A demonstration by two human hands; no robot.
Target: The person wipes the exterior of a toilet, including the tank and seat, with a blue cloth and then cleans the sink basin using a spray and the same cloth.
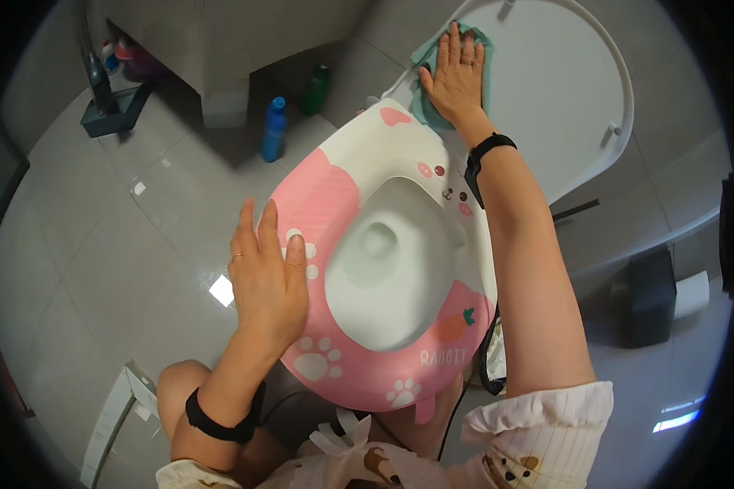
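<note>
A pink and white toilet seat cover (pixel 302 359) with paw prints, a carrot and a small animal face lies around the toilet bowl (pixel 408 301). My left hand (pixel 267 281) rests at the cover's left edge, thumb on its top and the other fingers stretched along the outside. Further off, my right hand (pixel 457 77) lies flat with fingers extended, pressing a green cloth (pixel 432 110) against the white toilet lid (pixel 554 90). The cloth's part beneath the palm is hidden.
A blue bottle (pixel 274 130) and a green bottle (pixel 315 90) stand on the tiled floor (pixel 171 212) to the left. Beyond them is a toilet brush in a grey holder (pixel 114 114). A dark paper holder (pixel 652 297) carries a white roll (pixel 691 294) on the right.
</note>
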